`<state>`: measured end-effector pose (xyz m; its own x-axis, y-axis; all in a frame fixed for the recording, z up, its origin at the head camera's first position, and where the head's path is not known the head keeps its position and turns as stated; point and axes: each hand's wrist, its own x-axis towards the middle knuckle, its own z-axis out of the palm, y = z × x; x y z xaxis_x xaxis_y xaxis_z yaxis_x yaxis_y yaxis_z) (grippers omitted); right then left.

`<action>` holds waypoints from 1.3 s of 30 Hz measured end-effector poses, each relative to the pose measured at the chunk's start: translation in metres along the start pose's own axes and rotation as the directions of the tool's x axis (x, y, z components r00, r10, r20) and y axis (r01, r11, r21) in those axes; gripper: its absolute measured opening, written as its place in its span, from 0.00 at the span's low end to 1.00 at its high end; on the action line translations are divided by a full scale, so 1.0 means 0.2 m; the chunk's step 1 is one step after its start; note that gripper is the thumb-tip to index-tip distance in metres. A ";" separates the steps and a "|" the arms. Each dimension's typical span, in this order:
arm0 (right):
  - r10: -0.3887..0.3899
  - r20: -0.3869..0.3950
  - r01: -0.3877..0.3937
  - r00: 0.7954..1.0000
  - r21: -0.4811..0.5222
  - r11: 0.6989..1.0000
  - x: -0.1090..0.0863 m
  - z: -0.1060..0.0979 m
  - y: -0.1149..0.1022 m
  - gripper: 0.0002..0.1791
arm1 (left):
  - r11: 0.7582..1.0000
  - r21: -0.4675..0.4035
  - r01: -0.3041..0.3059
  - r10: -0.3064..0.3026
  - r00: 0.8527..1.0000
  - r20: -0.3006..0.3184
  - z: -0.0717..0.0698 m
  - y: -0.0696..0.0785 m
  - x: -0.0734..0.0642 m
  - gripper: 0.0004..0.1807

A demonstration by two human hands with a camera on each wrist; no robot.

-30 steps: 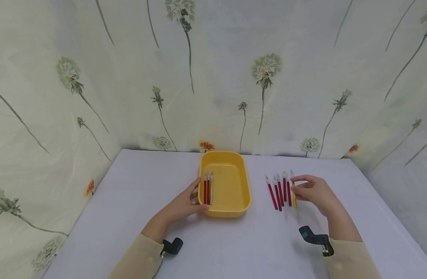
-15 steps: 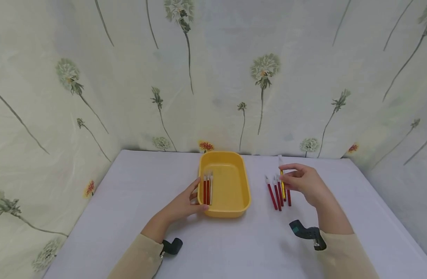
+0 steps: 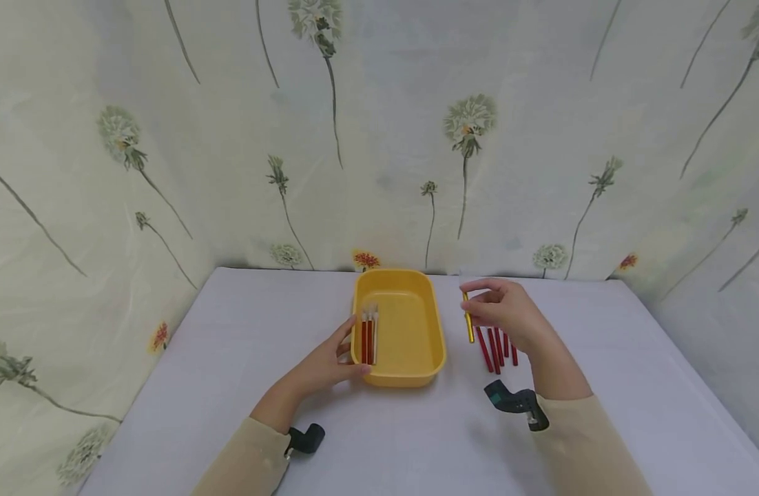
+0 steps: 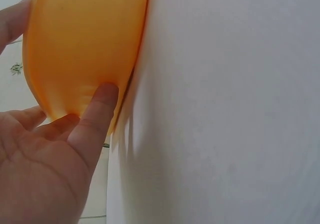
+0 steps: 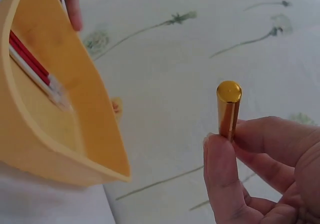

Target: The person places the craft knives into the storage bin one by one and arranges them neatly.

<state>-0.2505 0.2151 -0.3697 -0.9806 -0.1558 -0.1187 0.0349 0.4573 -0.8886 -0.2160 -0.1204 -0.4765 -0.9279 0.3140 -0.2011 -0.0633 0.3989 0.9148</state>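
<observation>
My left hand (image 3: 326,362) holds a yellow plastic tray (image 3: 439,324) at its near left corner, thumb at the front side and fingers along the outer wall. Two red pen-like sticks (image 3: 367,341) and a white one (image 3: 375,341) lie side by side against the tray's left wall, whitish ends pointing away. Right of the tray, my right hand (image 3: 506,313) pinches a slim gold pen-like stick (image 3: 470,329) between thumb and fingers, above the table. Its smooth round end (image 5: 229,91) faces the right wrist camera; the other end is largely hidden by the fingers.
Several red sticks (image 3: 496,351) lie on the white tabletop (image 3: 404,441) below my right hand, which covers their far ends. Behind the table's far edge hangs a pale cloth (image 3: 386,172) printed with dandelions. Dark wrist cameras (image 3: 517,401) stick out from both forearms.
My right hand has lifted the gold stick from the right end of the row and carried it left over the red ones towards the tray. My left hand and the tray have stayed put.
</observation>
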 end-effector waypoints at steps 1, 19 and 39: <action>0.000 0.011 0.000 1.000 -0.002 1.000 0.01 0.02 -0.01 0.24 | 1.000 0.001 0.001 -0.001 1.000 0.000 0.00 0.00 0.00 0.59; 0.057 0.115 -0.067 0.992 0.080 0.995 0.17 0.36 -0.03 0.20 | 1.000 -0.007 -0.006 0.006 1.000 0.013 0.00 0.01 0.00 0.58; 0.109 0.136 -0.125 0.985 0.115 0.986 0.29 0.61 0.04 0.17 | 1.000 -0.013 -0.007 0.008 1.000 0.017 0.00 0.00 -0.01 0.58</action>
<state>-0.2844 0.1033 -0.4367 -0.9357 -0.2227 -0.2736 0.1787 0.3695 -0.9119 -0.2147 -0.1210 -0.4755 -0.9221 0.3312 -0.2000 -0.0613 0.3854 0.9207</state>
